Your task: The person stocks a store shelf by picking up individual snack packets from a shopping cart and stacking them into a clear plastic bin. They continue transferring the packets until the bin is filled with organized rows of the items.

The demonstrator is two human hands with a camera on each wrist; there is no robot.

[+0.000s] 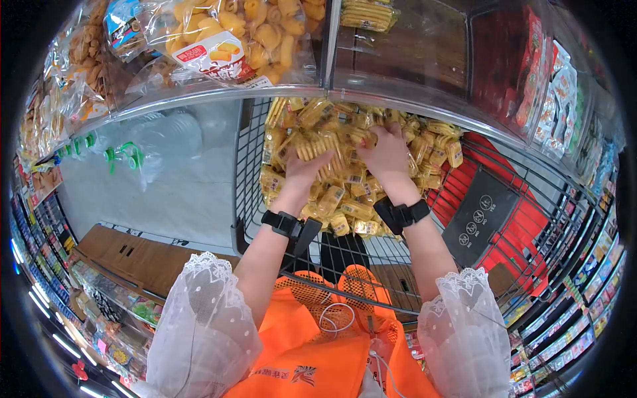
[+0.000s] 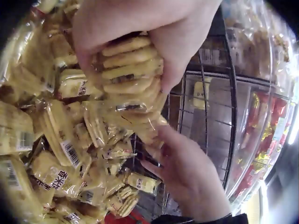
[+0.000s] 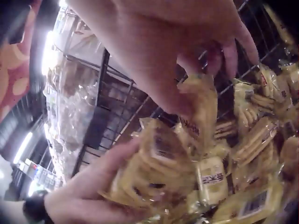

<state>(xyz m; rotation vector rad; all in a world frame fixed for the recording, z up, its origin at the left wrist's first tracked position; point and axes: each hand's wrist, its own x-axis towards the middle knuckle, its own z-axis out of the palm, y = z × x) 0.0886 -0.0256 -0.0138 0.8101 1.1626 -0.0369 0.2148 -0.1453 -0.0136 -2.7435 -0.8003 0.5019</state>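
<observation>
A heap of yellow rice cracker packets [image 1: 342, 199] in clear wrappers fills part of a wire shopping cart. My left hand [image 1: 304, 172] grips several packets side by side, and the left wrist view shows this row of packets [image 2: 131, 70] between thumb and fingers. Just to the right, my right hand [image 1: 387, 158] is over the heap with its fingers bent down. In the right wrist view it pinches one upright packet [image 3: 201, 109] by the thumb, close to the row held by the left hand [image 3: 88, 196].
A clear shelf bin [image 1: 398, 50] with some packets [image 1: 368, 14] stands beyond the cart [image 1: 249, 159]. Bagged snacks [image 1: 232, 40] fill the bin to its left. Large plastic bottles [image 1: 159, 142] stand on the floor at left. Red cloth [image 1: 531, 212] and a dark panel [image 1: 479, 212] are at the cart's right.
</observation>
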